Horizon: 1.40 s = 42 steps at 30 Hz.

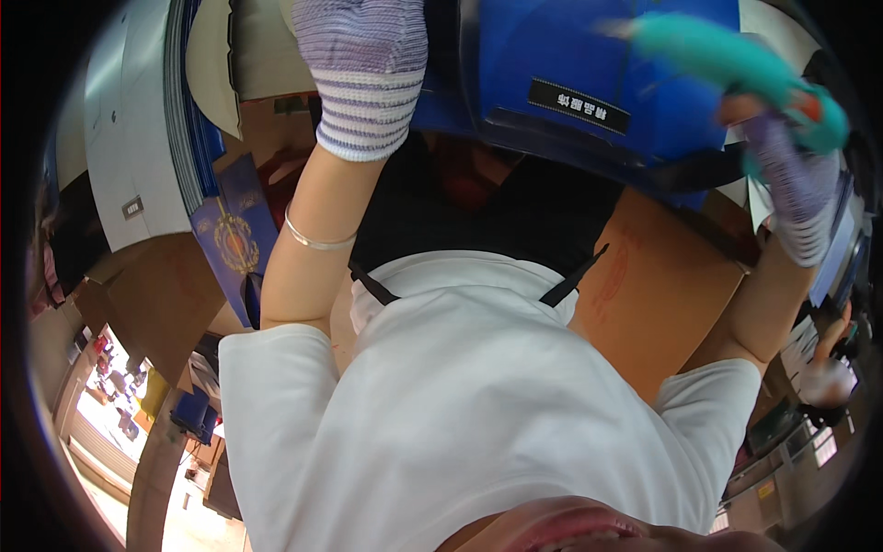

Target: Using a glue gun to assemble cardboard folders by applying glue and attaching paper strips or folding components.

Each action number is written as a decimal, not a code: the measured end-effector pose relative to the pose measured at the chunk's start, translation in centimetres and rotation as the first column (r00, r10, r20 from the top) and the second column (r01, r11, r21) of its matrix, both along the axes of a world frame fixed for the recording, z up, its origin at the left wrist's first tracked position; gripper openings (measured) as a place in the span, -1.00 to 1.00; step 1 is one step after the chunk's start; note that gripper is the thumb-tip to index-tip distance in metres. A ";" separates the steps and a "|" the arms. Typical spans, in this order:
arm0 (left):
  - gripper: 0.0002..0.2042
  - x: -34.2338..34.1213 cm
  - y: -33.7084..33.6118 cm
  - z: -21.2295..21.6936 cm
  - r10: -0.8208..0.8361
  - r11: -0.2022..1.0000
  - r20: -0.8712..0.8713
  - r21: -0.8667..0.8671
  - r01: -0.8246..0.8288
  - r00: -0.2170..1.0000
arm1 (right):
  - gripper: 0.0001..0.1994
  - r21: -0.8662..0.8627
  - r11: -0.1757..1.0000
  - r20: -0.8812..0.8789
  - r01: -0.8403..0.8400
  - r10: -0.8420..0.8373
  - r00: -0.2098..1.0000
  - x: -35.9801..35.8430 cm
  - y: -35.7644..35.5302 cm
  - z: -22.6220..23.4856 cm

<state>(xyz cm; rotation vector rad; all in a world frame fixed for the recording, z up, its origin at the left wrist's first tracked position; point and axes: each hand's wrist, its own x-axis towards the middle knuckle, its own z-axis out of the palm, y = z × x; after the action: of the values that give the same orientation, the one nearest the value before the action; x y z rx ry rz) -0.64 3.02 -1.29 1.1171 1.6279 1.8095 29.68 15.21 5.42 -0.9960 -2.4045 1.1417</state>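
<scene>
My left hand [363, 64], in a white and purple striped knit glove, is at the top edge beside a glossy blue box [552, 55]. Its fingers run out of view, so their grip is hidden. At the upper right, my right hand [791, 175], gloved in purple knit, is closed around a teal glue gun [717, 55]. Motion blurs this tool; its pale nozzle points left above the box. A black label [579, 106] with pale print sits on the box's near side.
At left stands a stack of grey-white panels [138, 129] with blue edges. A blue bag with a gold emblem [235, 235] leans below it. Brown cardboard [644, 276] lies at right. Another person [823, 377] shows at the far right.
</scene>
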 end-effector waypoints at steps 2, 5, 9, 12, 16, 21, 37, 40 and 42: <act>-0.70 -0.1 0.0 0.0 0.022 0.999 0.058 0.023 -0.023 0.998 | -0.65 -0.093 0.962 0.021 -0.258 0.261 0.965 -4.9 -2.6 -0.4; -0.70 -0.1 -0.2 -0.3 0.048 0.999 0.106 0.017 -0.050 0.993 | -0.65 -0.079 0.964 0.167 -0.253 0.263 0.950 -9.0 -4.3 -0.7; -0.70 -0.1 -0.4 -0.4 0.062 0.998 0.140 0.010 -0.064 0.988 | -0.69 -0.010 0.953 0.160 -0.303 0.300 0.940 -9.8 -4.6 -0.9; -0.69 0.0 -0.4 -0.3 0.067 0.998 0.154 0.004 -0.068 0.986 | -0.70 0.100 0.942 0.239 -0.319 0.289 0.927 -10.2 -4.0 -0.6; -0.69 0.0 -0.3 -0.2 0.073 0.997 0.172 0.003 -0.075 0.982 | -0.64 -0.065 0.935 0.176 -0.349 0.355 0.918 -11.4 -3.0 0.4; -0.69 0.1 -0.4 -0.1 0.078 0.997 0.179 -0.006 -0.078 0.981 | -0.58 0.111 0.895 0.197 -0.433 0.407 0.892 -10.4 -4.0 -0.6; -0.68 0.6 -0.3 0.1 0.085 0.996 0.189 -0.012 -0.085 0.978 | -0.73 0.293 0.867 0.269 -0.403 0.330 0.905 -9.2 -4.4 -1.8; -0.68 0.7 -0.3 0.1 0.088 0.996 0.191 -0.017 -0.087 0.978 | -0.78 0.294 0.939 0.150 -0.179 0.140 0.979 -8.6 -3.4 -2.2; -0.67 0.7 -0.3 0.2 0.088 0.996 0.195 -0.017 -0.087 0.977 | -0.73 0.319 0.945 0.184 -0.073 0.013 0.983 -8.4 -2.6 -2.1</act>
<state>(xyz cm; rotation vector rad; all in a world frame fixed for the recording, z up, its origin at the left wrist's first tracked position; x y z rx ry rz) 0.06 2.70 -1.11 0.8459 1.5881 1.9007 21.29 12.60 3.34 -0.9740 -2.6535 0.6569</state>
